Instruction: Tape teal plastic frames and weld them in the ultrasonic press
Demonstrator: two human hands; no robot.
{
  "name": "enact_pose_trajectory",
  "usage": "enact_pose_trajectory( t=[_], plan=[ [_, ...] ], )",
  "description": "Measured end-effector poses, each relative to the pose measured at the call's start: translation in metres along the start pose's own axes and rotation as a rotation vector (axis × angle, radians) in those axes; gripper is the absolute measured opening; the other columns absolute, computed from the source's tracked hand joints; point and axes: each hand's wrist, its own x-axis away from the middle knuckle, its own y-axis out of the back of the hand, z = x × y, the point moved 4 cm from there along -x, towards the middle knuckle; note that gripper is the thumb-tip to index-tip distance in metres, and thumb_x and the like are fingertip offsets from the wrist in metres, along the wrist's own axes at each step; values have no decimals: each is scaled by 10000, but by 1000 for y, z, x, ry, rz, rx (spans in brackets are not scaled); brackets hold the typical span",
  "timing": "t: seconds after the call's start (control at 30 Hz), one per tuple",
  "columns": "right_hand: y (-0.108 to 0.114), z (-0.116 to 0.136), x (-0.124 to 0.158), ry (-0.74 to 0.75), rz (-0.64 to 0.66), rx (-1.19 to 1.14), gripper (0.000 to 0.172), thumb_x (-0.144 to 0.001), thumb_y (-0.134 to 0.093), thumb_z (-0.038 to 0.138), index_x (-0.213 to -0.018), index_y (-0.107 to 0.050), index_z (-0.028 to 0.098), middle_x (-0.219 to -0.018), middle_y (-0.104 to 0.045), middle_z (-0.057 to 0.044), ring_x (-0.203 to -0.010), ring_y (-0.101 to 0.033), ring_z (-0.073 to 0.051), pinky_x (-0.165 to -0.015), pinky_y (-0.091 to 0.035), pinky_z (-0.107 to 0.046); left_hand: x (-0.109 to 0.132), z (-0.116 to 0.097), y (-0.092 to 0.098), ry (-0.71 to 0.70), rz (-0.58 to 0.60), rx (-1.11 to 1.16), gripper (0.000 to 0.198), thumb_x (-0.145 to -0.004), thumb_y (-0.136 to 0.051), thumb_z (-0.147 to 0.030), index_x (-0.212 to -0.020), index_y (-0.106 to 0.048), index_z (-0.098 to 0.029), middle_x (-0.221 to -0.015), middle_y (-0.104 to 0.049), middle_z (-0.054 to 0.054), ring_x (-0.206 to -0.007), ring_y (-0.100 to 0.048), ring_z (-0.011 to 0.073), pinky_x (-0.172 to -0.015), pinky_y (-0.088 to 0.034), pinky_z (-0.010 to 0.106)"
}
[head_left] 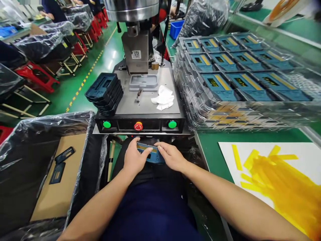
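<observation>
Over my lap, below the front edge of the press, I hold a blue plastic panel [154, 159] with a small window and a yellow strip. My left hand [134, 156] grips its left end, thumb lying across the face. At the right end, my right hand [172, 155] pinches the upper edge between thumb and fingers. Straight ahead stands the press [136, 50], its head raised above a grey fixture [143, 82]. A stack of dark blue panels [105, 92] sits on the left of its plate, and a crumpled white cloth [163, 97] lies on the right.
Clear trays [190, 100] of blue panels are piled at right. Before them, yellow strips [281, 187] cover a white sheet [227, 149]. A plastic-lined bin [87, 134] at left holds two dark frames [57, 172]. Green buttons [106, 124] flank a red stop button [138, 126].
</observation>
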Motion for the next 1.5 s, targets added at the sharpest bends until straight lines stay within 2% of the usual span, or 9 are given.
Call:
enact_pose_trajectory(
  t=[0.23, 0.47, 0.6, 0.77, 0.87, 0.97, 1.13, 1.27, 1.5],
  plan=[
    [9, -15, -9, -139, -11, -98, 324, -908, -407, 359, -1034, -660, 202, -973, -690, -46, -863, -627, -197, -824, -492, -360, -4, 13, -1, 136, 81, 373, 427, -844, -525, -428, -1190, -607, -190, -830, -703, 44, -588, -652, 156, -642, -489, 286],
    [17, 33, 9, 357, 38, 377, 665, -731, -695, 380, -1315, -472, 153, -1307, -488, -175, -1206, -456, -290, -1013, -393, -465, -3, 21, 3, 331, 50, 799, 564, -698, -685, -498, -1127, -626, -136, -716, -636, -4, -532, -568, 98, -558, -458, 234],
    [27, 66, 26, 468, 109, 680, 631, -717, -685, 328, -1278, -477, 130, -1314, -466, -195, -1193, -461, -299, -976, -433, -441, -1, 21, 7, 420, 140, 971, 642, -652, -733, -511, -1176, -600, -165, -785, -664, -4, -589, -579, 101, -594, -479, 236],
    [96, 124, 37, 584, -294, 800, 564, -783, -615, 374, -1280, -459, 158, -1304, -454, -179, -1207, -452, -286, -994, -429, -428, -12, 35, 6, 383, 138, 1047, 602, -699, -634, -616, -1106, -608, -173, -987, -690, 56, -804, -638, 166, -659, -516, 263],
    [174, 138, 39, 484, -716, 820, 568, -771, -634, 388, -1284, -449, 229, -1278, -480, -133, -1204, -454, -289, -1027, -382, -479, -16, 56, -4, 457, 147, 916, 596, -593, -736, -568, -1012, -631, -157, -925, -694, 47, -742, -629, 145, -632, -506, 246],
    [260, 117, 39, 187, -1023, 880, 562, -763, -623, 447, -1242, -491, 185, -1205, -522, -132, -1155, -476, -296, -1022, -365, -486, -16, 85, -18, 491, 176, 822, 609, -538, -766, -529, -1001, -628, -158, -913, -695, 44, -726, -627, 145, -624, -500, 256],
    [360, 49, 55, -484, -1134, 892, 571, -731, -623, 489, -1179, -568, 139, -1105, -575, -150, -1067, -526, -294, -939, -412, -435, -8, 142, -46, 565, 258, 708, 577, -499, -763, -476, -944, -629, -133, -856, -699, 72, -718, -652, 203, -627, -518, 331],
    [385, 17, 72, -782, -1051, 865, 629, -710, -626, 544, -1202, -578, 156, -1133, -582, -165, -1049, -551, -307, -899, -431, -425, -5, 172, -60, 526, 257, 689, 589, -522, -754, -462, -985, -602, -133, -842, -696, 68, -726, -666, 221, -678, -534, 370],
    [389, 2, 67, -847, -952, 879, 674, -729, -595, 595, -1234, -558, 149, -1201, -555, -185, -1091, -543, -313, -905, -429, -422, -7, 173, -61, 488, 285, 675, 585, -595, -707, -503, -1031, -579, -134, -847, -686, 51, -721, -670, 197, -670, -546, 334]
  ],
)
